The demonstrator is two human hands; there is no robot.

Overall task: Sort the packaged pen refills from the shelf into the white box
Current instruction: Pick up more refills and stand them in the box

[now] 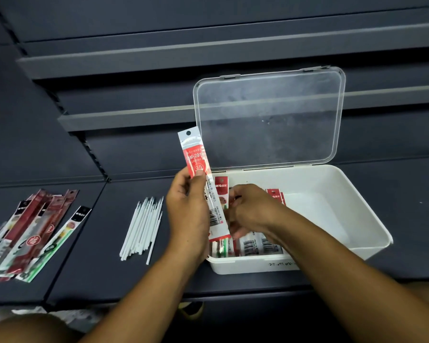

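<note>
My left hand holds a red-and-white refill packet upright, just left of the white box. The box stands open on the dark shelf, its clear lid tilted up behind it. Several refill packets lie in the box's left half. My right hand reaches into that half, fingers curled over the packets; whether it grips one is hidden. A loose pile of red, green and black refill packets lies on the shelf at far left.
A bundle of thin white refill tubes lies on the shelf between the pile and the box. Dark empty shelf tiers rise behind. The right half of the box shows bare white floor. The shelf's front edge runs just below the box.
</note>
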